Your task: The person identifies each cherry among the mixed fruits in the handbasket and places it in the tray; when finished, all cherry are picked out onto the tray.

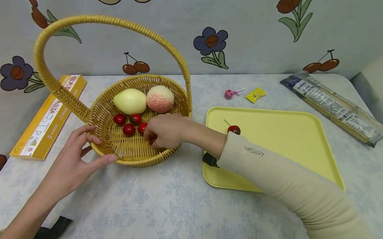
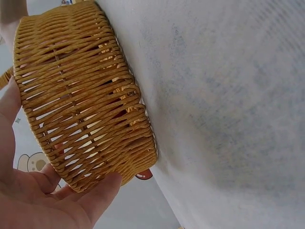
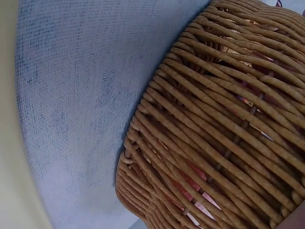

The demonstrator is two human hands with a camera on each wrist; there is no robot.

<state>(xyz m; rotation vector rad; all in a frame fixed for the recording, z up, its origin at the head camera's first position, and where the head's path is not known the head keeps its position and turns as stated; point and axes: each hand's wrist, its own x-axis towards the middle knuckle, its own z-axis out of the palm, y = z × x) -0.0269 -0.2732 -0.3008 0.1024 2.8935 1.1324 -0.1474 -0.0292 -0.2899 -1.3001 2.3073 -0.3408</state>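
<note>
A yellow wicker basket with a tall arched handle stands left of the middle. My left hand holds its near left rim, thumb along the front and fingers on the outer side; the left wrist view shows this hand against the weave. Inside lie a pale yellow-green fruit, a pink-speckled peach and several red cherries. My right hand reaches down over the basket's right rim, its fingertips pinching a dark red cherry, partly hidden by the fingers. The right wrist view shows mostly the basket's outer wall.
A yellow tray under my right sleeve carries one stemmed cherry and a black item. Behind it lie a pink lollipop, a yellow candy and a long noodle packet. A pasta box lies left of the basket.
</note>
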